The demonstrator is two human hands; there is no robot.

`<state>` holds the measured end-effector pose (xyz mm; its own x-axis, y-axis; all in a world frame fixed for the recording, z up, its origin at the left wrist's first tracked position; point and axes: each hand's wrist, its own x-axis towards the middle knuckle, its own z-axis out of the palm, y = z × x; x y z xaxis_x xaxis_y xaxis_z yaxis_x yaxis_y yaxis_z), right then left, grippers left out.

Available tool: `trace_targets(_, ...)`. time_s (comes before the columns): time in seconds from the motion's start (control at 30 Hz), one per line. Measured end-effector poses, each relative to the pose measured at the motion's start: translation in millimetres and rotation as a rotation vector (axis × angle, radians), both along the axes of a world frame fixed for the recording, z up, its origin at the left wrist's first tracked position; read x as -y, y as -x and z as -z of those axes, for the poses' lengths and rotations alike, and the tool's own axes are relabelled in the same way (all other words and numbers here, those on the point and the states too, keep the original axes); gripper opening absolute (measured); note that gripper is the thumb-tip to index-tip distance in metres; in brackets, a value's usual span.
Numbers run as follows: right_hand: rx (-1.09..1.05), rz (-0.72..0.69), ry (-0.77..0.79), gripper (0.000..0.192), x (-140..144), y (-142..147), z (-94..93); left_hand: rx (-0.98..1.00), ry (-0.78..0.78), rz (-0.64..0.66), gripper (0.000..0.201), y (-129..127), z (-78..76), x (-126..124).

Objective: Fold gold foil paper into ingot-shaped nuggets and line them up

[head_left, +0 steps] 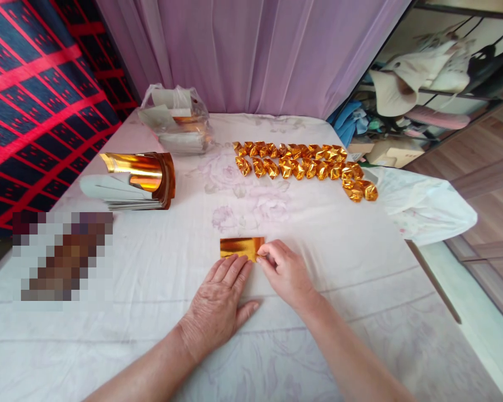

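A small folded gold foil sheet (240, 247) lies on the white flowered tablecloth (327, 240) in front of me. My left hand (218, 304) rests flat on the cloth, its fingertips pressing the sheet's near edge. My right hand (284, 272) pinches the sheet's right end between thumb and fingers. Further back lie two rows of several folded gold paper ingots (302, 161), ending in a small cluster at the right.
A stack of gold foil sheets (138, 180) with curled tops sits at the left. A clear plastic bag of more sheets (176, 120) stands at the back. A blurred patch (62, 255) lies at the left. A white bag (423, 204) hangs off the right edge.
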<state>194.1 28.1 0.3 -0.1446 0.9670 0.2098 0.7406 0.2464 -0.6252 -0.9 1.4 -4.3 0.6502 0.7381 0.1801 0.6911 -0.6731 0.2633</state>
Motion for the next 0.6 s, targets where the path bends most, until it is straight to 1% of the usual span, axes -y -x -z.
trace_targets(0.13, 0.042, -0.060, 0.077, 0.011, -2, -5, -4.0, -0.021, 0.015, 0.005, 0.066, 0, -1.7, 0)
trace_targets(0.27, 0.013, -0.040, 0.141, 0.013, -4, -11, -7.4, -0.030, 0.022, -0.001, 0.064, 0, -1.4, 0)
trace_targets(0.4, -0.020, -0.015, 0.200, 0.016, -8, -17, -5.8, -0.020, 0.024, -0.004, 0.063, 0, -0.3, -1)
trace_targets(0.5, -0.043, -0.022, 0.206, 0.019, -9, -22, -2.8, -0.012, 0.012, -0.003, 0.063, 0, 0.2, -1)
trace_targets(0.6, -0.109, -0.031, 0.152, 0.018, -7, -22, 1.8, -0.001, -0.011, -0.007, 0.062, -1, 1.3, -2)
